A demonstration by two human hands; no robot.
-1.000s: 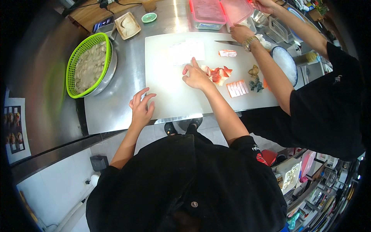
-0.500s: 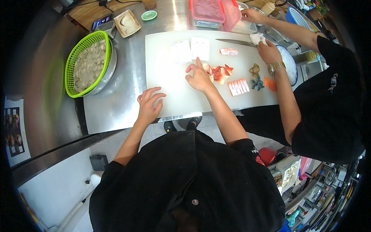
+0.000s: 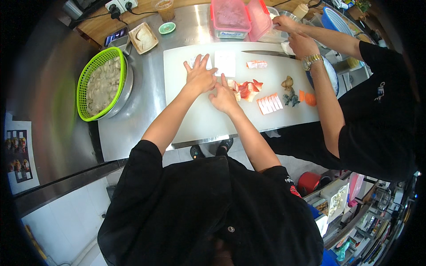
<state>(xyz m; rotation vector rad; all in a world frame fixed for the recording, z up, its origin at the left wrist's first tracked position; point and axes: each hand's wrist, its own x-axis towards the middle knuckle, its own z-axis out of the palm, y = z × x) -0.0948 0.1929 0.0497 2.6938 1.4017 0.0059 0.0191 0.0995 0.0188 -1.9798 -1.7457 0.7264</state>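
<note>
Two white paper slips lie on the white cutting board (image 3: 177, 111). My left hand (image 3: 200, 79) is spread open over the left paper slip (image 3: 209, 64), covering part of it. My right hand (image 3: 224, 98) holds nothing; its index finger stretches to the lower edge of the right paper slip (image 3: 225, 64), close to the left thumb. Just right of that hand is a pile of red-and-white seafood slices (image 3: 249, 90). Farther right sit a row of orange-edged white slices (image 3: 270, 103), a similar smaller piece (image 3: 256, 64), brown morsels (image 3: 288, 82), blue-grey pieces (image 3: 291, 98) and orange slices (image 3: 310, 98).
A knife (image 3: 266, 53) lies along the board's far edge. A co-worker at right reaches toward containers beside a pink-lidded box (image 3: 230, 20). At left, a green basket (image 3: 80, 91) of pale shellfish meat rests in a metal bowl (image 3: 128, 88); a square dish (image 3: 143, 38) stands behind.
My left hand has moved up and right from the board's near edge onto the left slip. My right hand has drawn slightly down. The co-worker's nearer hand has left the knife's handle end.
</note>
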